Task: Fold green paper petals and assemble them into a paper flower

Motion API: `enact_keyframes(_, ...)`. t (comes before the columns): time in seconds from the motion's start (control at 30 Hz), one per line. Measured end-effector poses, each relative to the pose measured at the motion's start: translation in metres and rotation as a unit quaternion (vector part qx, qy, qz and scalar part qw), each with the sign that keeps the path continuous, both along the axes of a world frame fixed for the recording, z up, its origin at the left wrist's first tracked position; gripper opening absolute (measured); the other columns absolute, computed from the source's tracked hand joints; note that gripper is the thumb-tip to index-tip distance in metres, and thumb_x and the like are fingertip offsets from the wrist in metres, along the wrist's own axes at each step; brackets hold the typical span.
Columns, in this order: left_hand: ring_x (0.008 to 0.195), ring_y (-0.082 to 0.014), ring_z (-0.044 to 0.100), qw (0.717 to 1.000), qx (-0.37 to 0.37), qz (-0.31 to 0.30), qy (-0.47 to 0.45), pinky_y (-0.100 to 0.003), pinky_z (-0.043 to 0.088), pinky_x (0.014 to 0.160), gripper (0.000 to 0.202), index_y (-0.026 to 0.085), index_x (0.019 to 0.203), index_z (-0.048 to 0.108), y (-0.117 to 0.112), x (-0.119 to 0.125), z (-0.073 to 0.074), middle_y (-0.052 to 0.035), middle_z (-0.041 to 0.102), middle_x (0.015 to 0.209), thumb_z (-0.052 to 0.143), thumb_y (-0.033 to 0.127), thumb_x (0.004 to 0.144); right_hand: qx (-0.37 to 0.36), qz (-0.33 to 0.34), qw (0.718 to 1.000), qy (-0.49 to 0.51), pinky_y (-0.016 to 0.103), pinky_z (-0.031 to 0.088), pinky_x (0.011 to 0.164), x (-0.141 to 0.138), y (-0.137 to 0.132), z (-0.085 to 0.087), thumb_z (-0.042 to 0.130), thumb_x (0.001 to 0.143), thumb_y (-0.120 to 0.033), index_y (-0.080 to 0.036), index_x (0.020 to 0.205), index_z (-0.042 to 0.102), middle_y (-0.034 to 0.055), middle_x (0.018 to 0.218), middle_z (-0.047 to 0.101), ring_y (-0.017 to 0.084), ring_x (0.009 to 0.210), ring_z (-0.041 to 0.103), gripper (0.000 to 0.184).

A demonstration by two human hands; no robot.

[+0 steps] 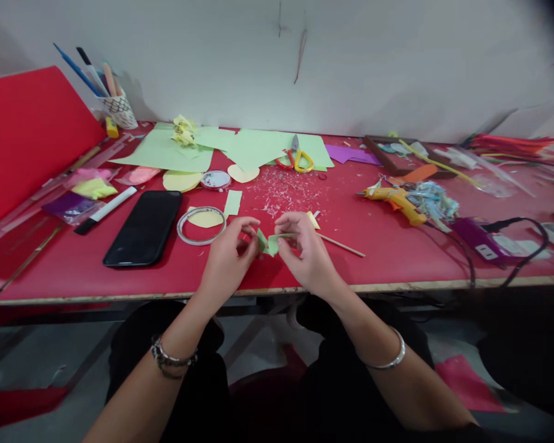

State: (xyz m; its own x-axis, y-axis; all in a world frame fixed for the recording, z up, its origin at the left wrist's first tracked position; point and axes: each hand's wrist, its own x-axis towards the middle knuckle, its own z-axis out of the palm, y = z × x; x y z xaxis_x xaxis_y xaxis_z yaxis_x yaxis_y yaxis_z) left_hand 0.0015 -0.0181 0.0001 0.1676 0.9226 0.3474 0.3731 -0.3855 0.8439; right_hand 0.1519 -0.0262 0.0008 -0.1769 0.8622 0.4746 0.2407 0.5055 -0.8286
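Between my two hands is a small piece of light green paper (272, 245), creased in the middle, just above the front of the red table. My left hand (231, 249) pinches its left end between thumb and fingers. On the other side, my right hand (302, 246) grips the right end in the same way. A roll of tape (201, 226) lies left of my left hand, around part of a pale yellow paper piece. Close behind it is a small green paper strip (233, 202). A thin wooden stick (341, 245) lies right of my right hand.
A black phone (143, 229) and a marker (106, 210) lie at left. Red-and-yellow scissors (298, 157) rest on green sheets (258, 147) at the back, near paper scraps. At right are a yellow glue gun (394, 202), its cable, and a purple power box (482, 241).
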Motion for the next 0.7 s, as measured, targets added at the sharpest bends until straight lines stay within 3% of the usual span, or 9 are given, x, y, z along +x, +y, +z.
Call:
enact_keyframes(0.13,0.054,-0.0056,0.054,1.000,-0.005,-0.007,0.001,-0.017,0.045,0.053,0.024,0.017,0.101,0.053,0.001,-0.001,-0.001,0.0008,0.052,0.081,0.045,0.012,0.079,-0.077,0.037,0.995,0.046,0.020,0.047,0.054,0.003,0.001,0.003,0.048,0.076,-0.010,-0.022,0.093,0.044,-0.0003,0.086,0.049,0.007,0.063,0.058,0.021)
enact_keyframes(0.37,0.060,-0.0074,0.058,1.000,-0.014,-0.021,0.009,-0.018,0.047,0.058,0.026,0.017,0.101,0.055,0.001,-0.004,-0.001,-0.0008,0.055,0.086,0.045,0.011,0.077,-0.089,0.007,0.995,0.045,0.020,0.042,0.054,0.006,0.009,0.006,0.047,0.073,-0.010,-0.017,0.080,0.060,-0.0009,0.072,0.060,0.008,0.060,0.052,0.016)
enact_keyframes(0.47,0.060,-0.0073,0.057,1.000,-0.014,-0.018,0.007,-0.018,0.047,0.058,0.022,0.016,0.097,0.055,0.001,-0.003,0.000,-0.0011,0.057,0.086,0.045,0.011,0.078,-0.088,-0.005,0.996,0.011,0.020,0.041,0.053,0.005,0.009,0.007,0.044,0.076,-0.011,-0.016,0.082,0.064,-0.0001,0.074,0.062,0.007,0.058,0.051,0.021)
enact_keyframes(0.6,0.060,-0.0072,0.056,1.000,-0.008,-0.010,0.001,-0.017,0.045,0.055,0.019,0.017,0.096,0.054,0.001,-0.001,0.000,-0.0004,0.056,0.083,0.047,0.013,0.079,-0.063,-0.008,0.998,-0.007,0.022,0.045,0.062,0.000,0.004,0.006,0.044,0.079,-0.012,-0.017,0.093,0.062,0.0037,0.088,0.063,0.011,0.076,0.058,0.023)
enact_keyframes(0.7,0.059,-0.0075,0.055,1.000,-0.004,-0.001,-0.004,-0.017,0.044,0.054,0.020,0.016,0.098,0.054,0.001,-0.001,0.000,-0.0005,0.056,0.081,0.048,0.016,0.079,-0.037,-0.010,0.999,-0.001,0.022,0.047,0.065,-0.005,-0.001,0.004,0.048,0.080,-0.014,-0.017,0.099,0.057,0.0030,0.084,0.062,0.012,0.076,0.058,0.022)
